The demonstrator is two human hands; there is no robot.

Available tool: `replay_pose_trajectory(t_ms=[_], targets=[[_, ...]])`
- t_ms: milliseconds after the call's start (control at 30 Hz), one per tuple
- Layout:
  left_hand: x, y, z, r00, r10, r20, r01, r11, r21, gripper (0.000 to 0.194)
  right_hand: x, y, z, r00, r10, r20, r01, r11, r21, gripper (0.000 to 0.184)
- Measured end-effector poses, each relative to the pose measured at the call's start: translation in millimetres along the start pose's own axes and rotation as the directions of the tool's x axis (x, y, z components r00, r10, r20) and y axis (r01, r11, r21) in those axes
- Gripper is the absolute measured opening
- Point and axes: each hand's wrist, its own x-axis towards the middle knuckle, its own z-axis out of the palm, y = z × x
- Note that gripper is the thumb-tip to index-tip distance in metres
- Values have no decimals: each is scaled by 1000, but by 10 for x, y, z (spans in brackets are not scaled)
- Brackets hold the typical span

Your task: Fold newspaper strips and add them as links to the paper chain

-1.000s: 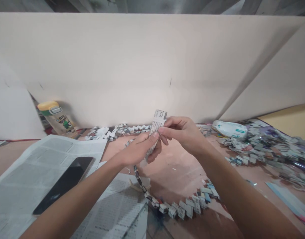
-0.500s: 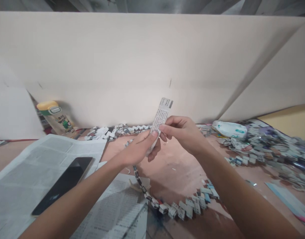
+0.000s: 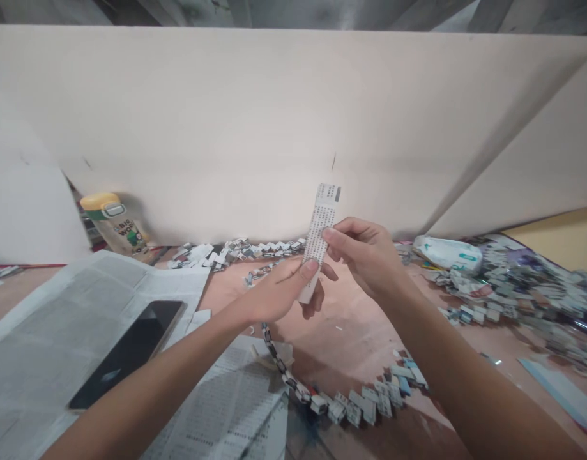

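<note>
A: How are the fingers placed?

B: Both hands pinch one narrow strip of printed paper point(image 3: 324, 212). The left hand point(image 3: 284, 291) presses it between thumb and fingers near its bottom end; the right hand point(image 3: 370, 252) nips its right edge, a little above halfway.

A: And how does the strip lie?

B: Raised above the table point(image 3: 355, 332), mid-view. Its long axis leans slightly, bottom between six and seven o'clock, top between twelve and one. Most of it rises from the left thumb toward one o'clock. The right hand is nearer the top end.

A: What surrounds them?

B: Below, a chain of folded paper point(image 3: 363, 406) curves from seven o'clock round to five. At eight, a phone point(image 3: 130, 351) rests on newspaper point(image 3: 58, 319). Just past nine, a yellow-lidded bottle point(image 3: 118, 227). At three, a white packet point(image 3: 449, 253) beside a heap of paper pieces point(image 3: 523, 287). At twelve, a pale board point(image 3: 216, 128).
</note>
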Motion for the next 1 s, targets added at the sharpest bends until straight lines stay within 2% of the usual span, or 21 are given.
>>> replay_pose_trajectory(t_ms=[67, 233, 333, 433, 567, 733, 833, 900, 1000], targets=[[4, -4, 18, 1000, -5, -18, 4, 999, -31, 46, 0, 8, -7, 1000, 1, -11, -1, 1000, -7, 24], [35, -44, 47, 991, -11, -136, -6, 992, -125, 46, -26, -1, 35, 992, 34, 125, -30, 999, -34, 24], [38, -36, 8, 987, -26, -160, 16, 998, -62, 47, -30, -27, 44, 991, 41, 128, -30, 996, -85, 25], [36, 20, -53, 974, 12, -226, 0, 999, 53, 38, -28, -49, 36, 990, 44, 131, -25, 989, -146, 27], [50, 75, -101, 938, 64, -340, -76, 997, -23, 26, -41, 1, 79, 979, 70, 190, -14, 959, -284, 28], [57, 18, -146, 836, 14, -548, -5, 1000, 17, 27, -66, 130, 197, 949, 145, 279, -60, 955, -291, 31], [62, -15, -252, 768, -31, -640, -12, 998, -62, 27, -84, 185, 231, 917, 179, 356, -64, 948, -311, 25], [64, -22, -371, 710, -68, -701, -45, 989, -141, 30, -100, 221, 236, 869, 204, 451, -41, 938, -346, 19], [56, -15, -571, 605, -70, -793, -135, 973, -188, 29, -109, 281, 221, 770, 272, 578, -1, 905, -425, 13]])
